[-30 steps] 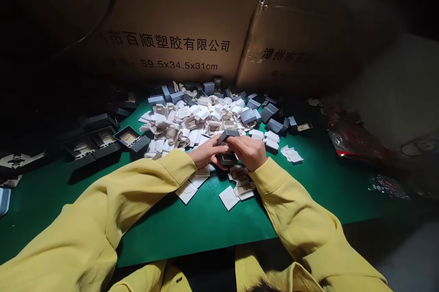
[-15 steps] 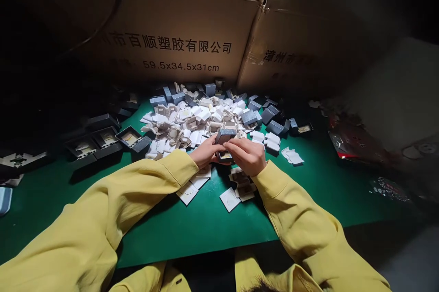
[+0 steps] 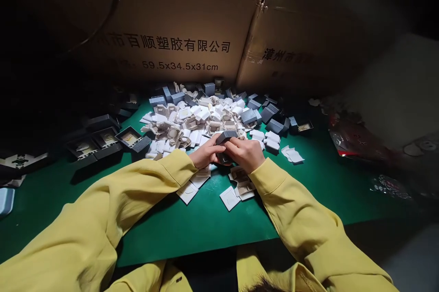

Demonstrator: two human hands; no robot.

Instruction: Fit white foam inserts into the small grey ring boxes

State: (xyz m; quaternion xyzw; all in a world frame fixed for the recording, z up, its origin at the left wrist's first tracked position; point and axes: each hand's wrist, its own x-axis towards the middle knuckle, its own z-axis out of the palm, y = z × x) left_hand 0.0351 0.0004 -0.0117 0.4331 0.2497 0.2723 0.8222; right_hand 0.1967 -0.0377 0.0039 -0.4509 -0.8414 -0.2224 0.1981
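Over the middle of the table, my left hand (image 3: 205,152) is wrapped round the left side of a small dark hinged box (image 3: 227,136), its lid raised. My right hand (image 3: 249,153) is closed at the box's right side, fingers bent in between lid and base. Those fingertips and the inside of the box are hidden, so I cannot see whether they also hold an insert. Just beyond both hands lies a heap of white folded card inserts (image 3: 202,114). Flat white card pieces (image 3: 229,198) rest below my hands.
Large cardboard cartons (image 3: 178,18) stand along the back of the green table (image 3: 192,237). Open dark boxes (image 3: 129,138) sit at the left, closed ones (image 3: 276,125) at the right. Farther right are a red plastic packet (image 3: 353,141) and a clear bag (image 3: 391,188).
My right hand has shifted slightly left, with its fingers farther into the box. The box has tilted, and its pale inside no longer shows.
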